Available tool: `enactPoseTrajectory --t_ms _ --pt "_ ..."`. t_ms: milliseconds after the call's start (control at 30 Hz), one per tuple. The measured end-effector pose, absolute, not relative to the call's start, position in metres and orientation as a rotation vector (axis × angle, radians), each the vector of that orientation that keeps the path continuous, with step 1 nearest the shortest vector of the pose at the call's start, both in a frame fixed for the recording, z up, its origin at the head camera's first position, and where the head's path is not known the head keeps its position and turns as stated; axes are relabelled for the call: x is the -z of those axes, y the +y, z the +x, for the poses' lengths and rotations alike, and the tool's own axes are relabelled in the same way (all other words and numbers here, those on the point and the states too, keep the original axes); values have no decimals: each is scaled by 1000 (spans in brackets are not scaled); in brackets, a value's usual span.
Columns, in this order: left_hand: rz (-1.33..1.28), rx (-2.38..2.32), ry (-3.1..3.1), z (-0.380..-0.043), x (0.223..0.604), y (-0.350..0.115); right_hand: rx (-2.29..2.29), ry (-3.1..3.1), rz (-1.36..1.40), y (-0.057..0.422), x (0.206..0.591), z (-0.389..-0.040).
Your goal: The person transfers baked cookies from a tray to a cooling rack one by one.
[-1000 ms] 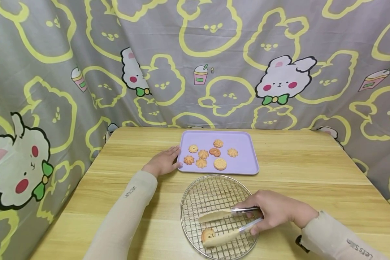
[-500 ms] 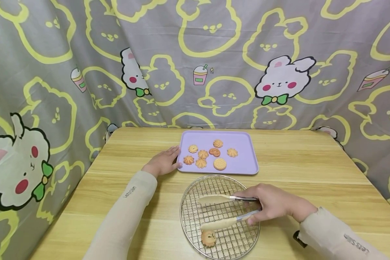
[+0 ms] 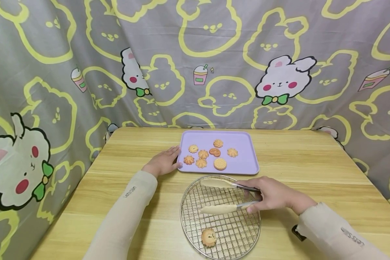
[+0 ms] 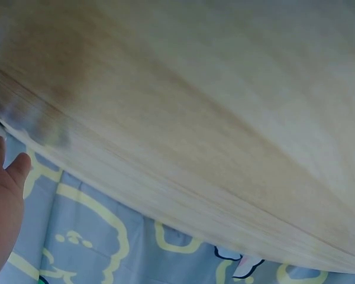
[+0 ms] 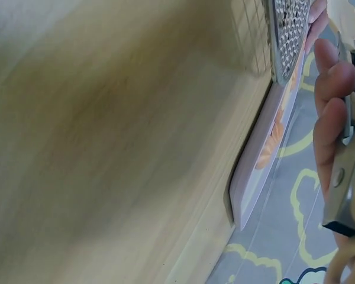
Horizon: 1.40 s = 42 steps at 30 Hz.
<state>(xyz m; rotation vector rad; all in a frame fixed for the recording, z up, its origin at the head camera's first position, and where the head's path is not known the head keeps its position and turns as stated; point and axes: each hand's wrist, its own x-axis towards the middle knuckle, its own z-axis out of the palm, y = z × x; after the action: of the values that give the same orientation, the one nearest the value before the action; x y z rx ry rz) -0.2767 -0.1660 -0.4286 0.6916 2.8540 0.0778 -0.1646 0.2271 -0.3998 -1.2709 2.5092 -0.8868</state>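
My left hand (image 3: 163, 162) lies with straight fingers against the left edge of the purple tray (image 3: 243, 168); in the left wrist view that hand (image 4: 3, 189) shows only at the left border. Several cookies (image 3: 220, 164) of different shapes lie on the tray. My right hand (image 3: 273, 195) grips a pair of tongs (image 3: 219, 209) with cream tips and metal handles, also seen in the right wrist view as metal tongs (image 5: 346, 171). The tongs are spread, nothing between their tips, over a round wire rack (image 3: 195, 224). One scalloped cookie (image 3: 208, 237) rests on the rack's near left part.
The rack stands on the wooden table (image 3: 143, 224) just in front of the tray. A grey curtain (image 3: 227, 65) with yellow cartoon outlines hangs behind the table's back edge and along its left side.
My right hand has moved the spread tongs away from the cookie on the rack, toward the tray. The cookie stays on the rack. My left hand has kept its place.
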Motion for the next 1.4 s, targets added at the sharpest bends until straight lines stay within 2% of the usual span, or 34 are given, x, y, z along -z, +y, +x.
enactPoseTrajectory --t_ms 1400 --pt "704 -82 2854 -277 428 -166 879 2905 -711 225 405 -195"
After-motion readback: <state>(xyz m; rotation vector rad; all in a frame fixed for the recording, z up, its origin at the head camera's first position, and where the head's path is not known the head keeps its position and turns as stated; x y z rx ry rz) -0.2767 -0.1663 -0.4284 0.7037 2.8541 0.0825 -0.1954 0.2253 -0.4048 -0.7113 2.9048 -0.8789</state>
